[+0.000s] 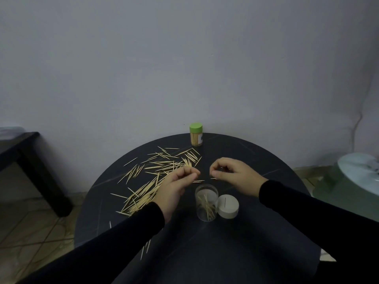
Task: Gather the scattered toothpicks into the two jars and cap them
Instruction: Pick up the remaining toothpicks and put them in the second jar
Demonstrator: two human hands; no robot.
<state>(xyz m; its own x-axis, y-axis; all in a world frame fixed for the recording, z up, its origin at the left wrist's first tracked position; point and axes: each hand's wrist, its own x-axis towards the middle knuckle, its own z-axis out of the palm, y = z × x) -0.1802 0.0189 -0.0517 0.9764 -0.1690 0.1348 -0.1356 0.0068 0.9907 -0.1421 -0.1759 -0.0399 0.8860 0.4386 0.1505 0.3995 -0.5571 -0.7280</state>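
- Left hand [178,182] and right hand [231,173] — fingers curled, pinching; what they grip, I cannot tell.
- Scattered toothpicks [155,177] lie left on the round table [256,160].
- Open clear jar [206,202] — white cap [228,206] touching it.
- Green-capped jar [196,134] at far edge.

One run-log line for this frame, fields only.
left hand: pinching toothpicks | right hand: fingers curled, hold unclear | clear jar: open, partly filled | white lid: beside it | green-lidded jar: capped | loose toothpicks: many remain
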